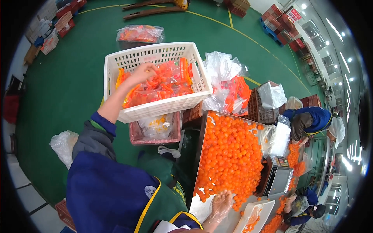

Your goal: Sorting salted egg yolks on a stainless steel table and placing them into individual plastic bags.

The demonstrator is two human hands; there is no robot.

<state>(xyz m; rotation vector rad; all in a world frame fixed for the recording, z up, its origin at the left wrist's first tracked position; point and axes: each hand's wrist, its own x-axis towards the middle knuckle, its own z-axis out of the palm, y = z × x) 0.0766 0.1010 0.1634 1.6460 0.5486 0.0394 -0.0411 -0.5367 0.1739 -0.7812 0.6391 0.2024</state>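
Observation:
My left hand is over a white slatted plastic crate, its fingers curled together just above the clear and orange printed plastic bags inside. Whether something is pinched there is too small to tell. A heap of small round orange balls like egg yolks covers much of a metal table on my right. At the near edge of that heap is my right hand, in a thin clear glove, with fingers curled inward. What it holds, if anything, is hidden. Beside it stands a white tray with some orange balls.
A weighing scale sits right of the heap. Below the white crate is a red crate holding plastic. Loose plastic bags lie beyond the table. Two co-workers, one in a blue top, are at the right.

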